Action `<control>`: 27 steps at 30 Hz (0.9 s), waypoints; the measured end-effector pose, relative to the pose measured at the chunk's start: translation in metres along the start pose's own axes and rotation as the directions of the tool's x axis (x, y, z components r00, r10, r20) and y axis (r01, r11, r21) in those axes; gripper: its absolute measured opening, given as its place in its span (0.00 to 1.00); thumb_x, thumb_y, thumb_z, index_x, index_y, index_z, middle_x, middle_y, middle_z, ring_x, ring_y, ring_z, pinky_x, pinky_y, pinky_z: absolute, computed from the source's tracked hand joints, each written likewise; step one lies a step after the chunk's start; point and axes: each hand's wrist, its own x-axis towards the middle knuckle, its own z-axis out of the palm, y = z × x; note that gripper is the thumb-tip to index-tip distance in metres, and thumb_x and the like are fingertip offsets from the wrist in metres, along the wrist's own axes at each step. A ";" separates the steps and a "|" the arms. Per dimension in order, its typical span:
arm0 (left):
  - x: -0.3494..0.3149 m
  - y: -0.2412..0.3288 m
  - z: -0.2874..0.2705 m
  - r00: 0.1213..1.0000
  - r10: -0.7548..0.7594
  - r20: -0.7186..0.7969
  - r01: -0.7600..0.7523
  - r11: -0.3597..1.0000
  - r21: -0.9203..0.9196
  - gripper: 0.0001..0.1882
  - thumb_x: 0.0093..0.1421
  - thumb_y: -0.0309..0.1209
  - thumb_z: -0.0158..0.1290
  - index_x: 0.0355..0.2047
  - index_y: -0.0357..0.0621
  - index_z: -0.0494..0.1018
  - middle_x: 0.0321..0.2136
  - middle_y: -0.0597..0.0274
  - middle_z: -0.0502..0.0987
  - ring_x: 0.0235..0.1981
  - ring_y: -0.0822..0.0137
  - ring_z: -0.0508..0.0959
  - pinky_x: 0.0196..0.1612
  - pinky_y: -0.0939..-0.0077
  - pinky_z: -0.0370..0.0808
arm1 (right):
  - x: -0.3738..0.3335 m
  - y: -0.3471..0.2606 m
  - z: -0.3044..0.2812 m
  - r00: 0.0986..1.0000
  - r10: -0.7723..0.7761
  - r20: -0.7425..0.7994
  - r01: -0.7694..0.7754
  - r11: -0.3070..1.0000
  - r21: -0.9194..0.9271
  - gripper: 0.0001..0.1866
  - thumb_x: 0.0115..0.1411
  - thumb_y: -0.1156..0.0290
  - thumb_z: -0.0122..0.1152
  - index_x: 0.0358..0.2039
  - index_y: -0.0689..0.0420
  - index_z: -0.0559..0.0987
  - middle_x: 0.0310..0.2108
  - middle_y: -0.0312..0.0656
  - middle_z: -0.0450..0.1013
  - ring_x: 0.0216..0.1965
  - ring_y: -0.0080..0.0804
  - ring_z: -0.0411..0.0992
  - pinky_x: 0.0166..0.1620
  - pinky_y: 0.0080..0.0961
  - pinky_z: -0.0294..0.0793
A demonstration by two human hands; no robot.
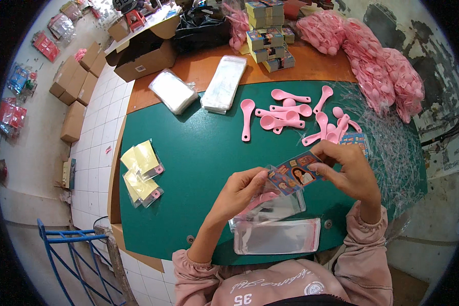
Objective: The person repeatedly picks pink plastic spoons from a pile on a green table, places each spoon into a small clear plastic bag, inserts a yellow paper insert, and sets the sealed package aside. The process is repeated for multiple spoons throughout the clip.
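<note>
My left hand [239,191] pinches a clear plastic bag [271,184] near its mouth. A pink measuring spoon [257,202] shows below that hand, seemingly inside the clear plastic. Between finger and thumb, my right hand [349,168] grips a colourful printed card [303,172]. The card's left end meets the bag's mouth; how far it is inside I cannot tell. A stack of clear bags [277,237] lies at the near table edge. Beyond my hands, several loose pink measuring spoons [285,121] are scattered. Another printed card stack [356,142] is partly hidden behind my right hand.
Filled bags with yellow cards [142,171] lie on the left of the green table [188,153]. Farther back are packs of clear bags [224,84], an open carton [145,61], card bundles [269,41] and bagged spoons [367,61]. Plastic strips [392,148] cover the right side.
</note>
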 end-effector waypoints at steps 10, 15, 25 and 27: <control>-0.007 0.009 0.008 0.996 0.071 0.053 -0.088 0.873 0.479 0.26 0.59 0.36 0.47 0.57 0.46 0.56 0.24 0.53 0.77 0.23 0.68 0.76 0.32 0.72 0.72 | 0.009 0.022 0.047 0.925 -0.241 0.294 0.280 0.955 -0.100 0.09 0.46 0.73 0.58 0.28 0.61 0.70 0.22 0.47 0.70 0.25 0.46 0.70 0.29 0.31 0.68; -0.016 -0.002 -0.033 0.975 0.062 0.213 -0.156 0.871 0.465 0.28 0.58 0.35 0.50 0.57 0.46 0.57 0.31 0.58 0.76 0.30 0.72 0.75 0.32 0.75 0.71 | 0.016 0.043 0.050 0.971 0.010 0.239 -0.077 0.960 0.271 0.10 0.45 0.72 0.63 0.23 0.62 0.71 0.20 0.36 0.66 0.24 0.22 0.66 0.29 0.22 0.65; -0.023 -0.011 -0.052 0.990 -0.043 0.132 0.030 0.995 0.095 0.28 0.56 0.26 0.51 0.55 0.44 0.54 0.37 0.55 0.74 0.37 0.69 0.76 0.34 0.79 0.74 | 0.017 0.050 0.053 0.961 0.121 0.250 -0.219 0.885 0.410 0.10 0.47 0.70 0.64 0.26 0.63 0.75 0.21 0.34 0.69 0.26 0.16 0.63 0.31 0.15 0.64; -0.023 -0.015 -0.044 1.000 0.017 -0.016 -0.014 0.986 0.168 0.27 0.56 0.27 0.51 0.55 0.44 0.54 0.37 0.54 0.74 0.38 0.68 0.76 0.34 0.79 0.74 | 0.017 0.046 0.058 0.971 0.192 0.141 -0.227 0.926 0.301 0.10 0.47 0.70 0.63 0.27 0.63 0.76 0.21 0.35 0.70 0.26 0.19 0.66 0.33 0.17 0.66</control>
